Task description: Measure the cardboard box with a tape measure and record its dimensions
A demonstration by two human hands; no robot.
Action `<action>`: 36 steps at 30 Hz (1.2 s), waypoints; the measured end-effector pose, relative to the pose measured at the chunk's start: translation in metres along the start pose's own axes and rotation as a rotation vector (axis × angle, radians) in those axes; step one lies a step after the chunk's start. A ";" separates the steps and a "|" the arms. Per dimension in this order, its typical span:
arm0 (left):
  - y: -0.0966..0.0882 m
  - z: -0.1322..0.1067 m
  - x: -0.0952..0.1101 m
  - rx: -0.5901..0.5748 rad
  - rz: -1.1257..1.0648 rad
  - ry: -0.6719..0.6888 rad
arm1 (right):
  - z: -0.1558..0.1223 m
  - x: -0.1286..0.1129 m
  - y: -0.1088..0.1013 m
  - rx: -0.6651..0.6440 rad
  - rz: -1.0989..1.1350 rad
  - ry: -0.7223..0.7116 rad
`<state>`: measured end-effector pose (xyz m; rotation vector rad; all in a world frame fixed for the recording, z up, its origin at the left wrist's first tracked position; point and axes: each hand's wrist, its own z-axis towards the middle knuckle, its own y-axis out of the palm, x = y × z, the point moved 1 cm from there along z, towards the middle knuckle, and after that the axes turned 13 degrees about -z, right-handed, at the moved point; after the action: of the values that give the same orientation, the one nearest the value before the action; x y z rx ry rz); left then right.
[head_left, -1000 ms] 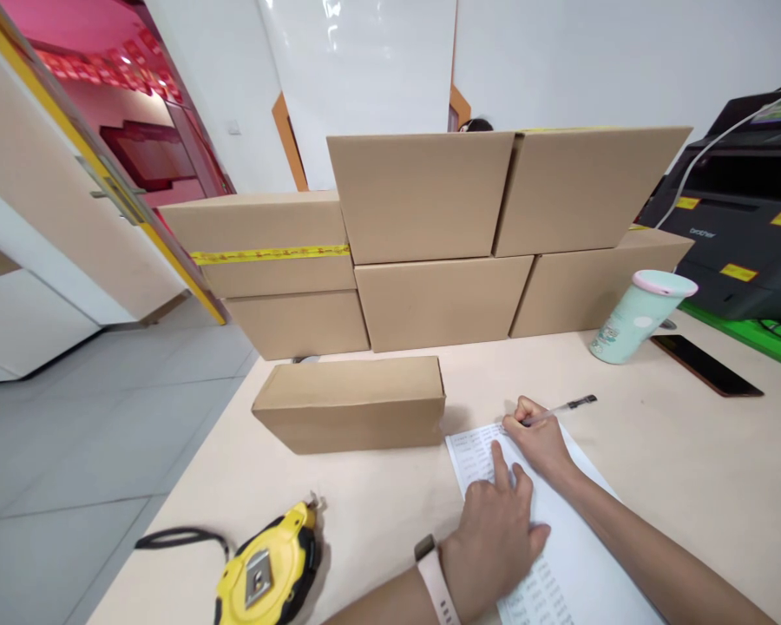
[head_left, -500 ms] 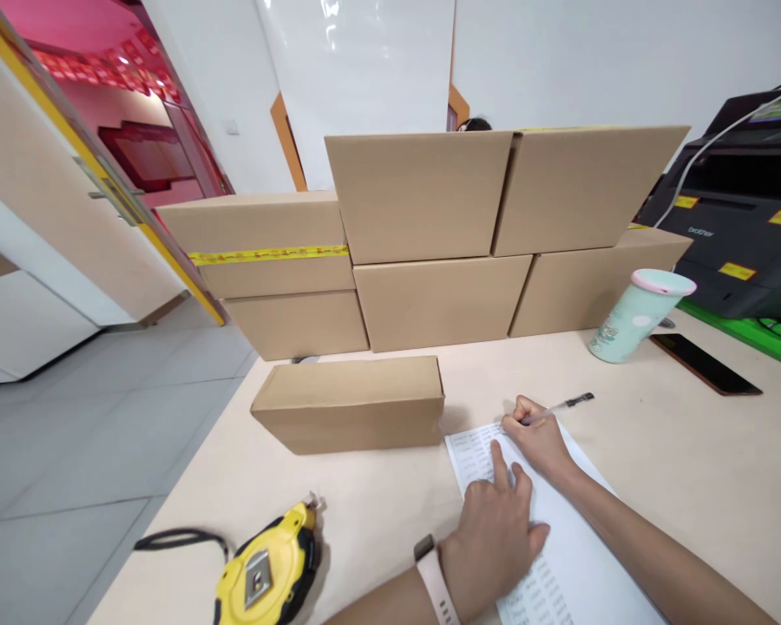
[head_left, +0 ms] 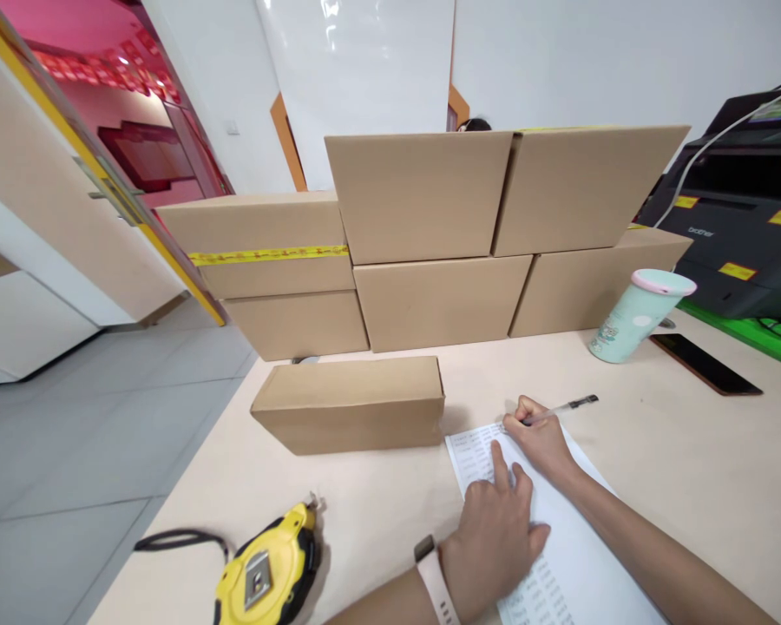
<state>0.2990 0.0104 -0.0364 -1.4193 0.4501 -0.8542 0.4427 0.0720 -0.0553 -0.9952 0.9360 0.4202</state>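
Observation:
A sheet of paper [head_left: 592, 555] with rows of handwriting lies on the table in front of me. My right hand [head_left: 541, 441] grips a pen [head_left: 571, 404], its tip end down at the top of the sheet and hidden by the fingers. Flat on the paper, my left hand [head_left: 498, 525] has its index finger stretched toward the written lines. A small closed cardboard box [head_left: 357, 408] sits just beyond and left of the sheet. To the left of my left arm lies a yellow and black tape measure [head_left: 266, 564] with a black wrist strap.
Several cardboard boxes [head_left: 439, 304] are stacked in two rows along the far edge. At right are a mint cup [head_left: 641, 317] with a pink rim, a dark phone [head_left: 706, 365] and a black printer [head_left: 735, 217]. Behind the boxes shows the top of a person's head [head_left: 475, 125].
My right hand and the pen have shifted very slightly to the right. The left hand, paper, boxes and tape measure stay where they were.

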 end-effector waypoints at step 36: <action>0.000 0.001 0.001 -0.012 -0.016 0.000 | 0.001 0.007 -0.004 -0.006 -0.011 0.005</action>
<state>0.3007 0.0099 -0.0361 -1.4350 0.4454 -0.8659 0.4493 0.0702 -0.0587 -1.0075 0.9340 0.4113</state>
